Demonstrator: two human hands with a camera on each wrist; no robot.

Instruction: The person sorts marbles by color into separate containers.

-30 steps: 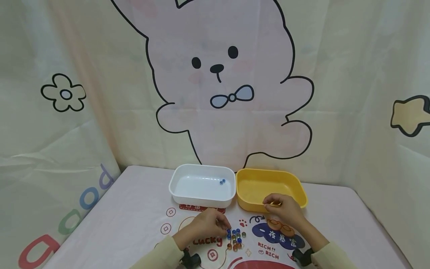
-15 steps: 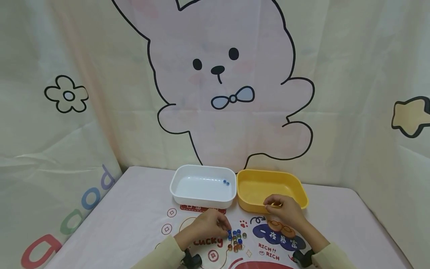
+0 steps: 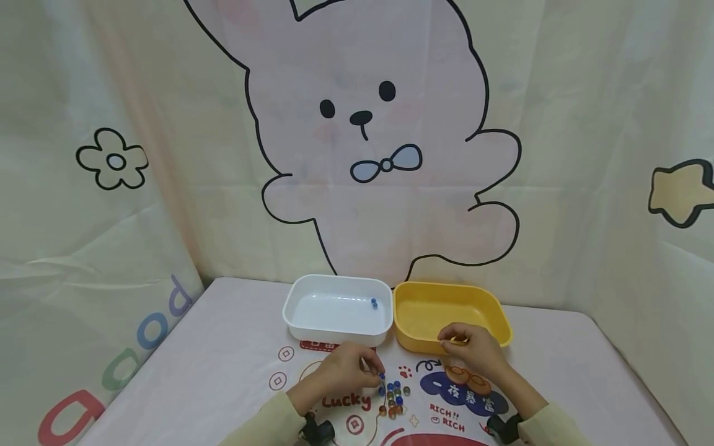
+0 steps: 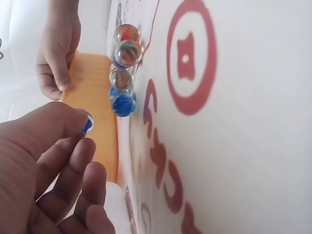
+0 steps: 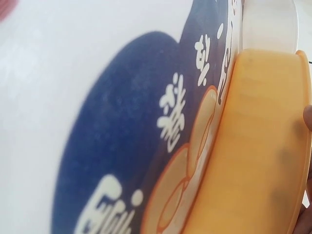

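Left fingers [image 4: 68, 118] have risen, pinching a blue marble [image 4: 88, 125] outside the white tray's edge [image 3: 334, 329], right fingers [image 3: 448, 331] gripping yellow tray's rim [image 3: 446, 284].

Head view: left hand [image 3: 347, 370] pinching blue marble [image 3: 382, 376] above near-middle part of surface [image 3: 535, 347]. Mixed marbles [image 3: 399, 401] (blue, brownish, orange) loosely bunched on surface, just beside left fingertips. White tray [image 3: 334, 334] and yellow tray [image 3: 409, 342] side by side along far edge, between far corners. Two blue marbles [image 3: 374, 301] in white tray, toward right end. Right hand [image 3: 475, 348] at yellow tray's near rim, fingers bent; contact unclear. Bear-print curtain [image 3: 368, 214] behind far edge.
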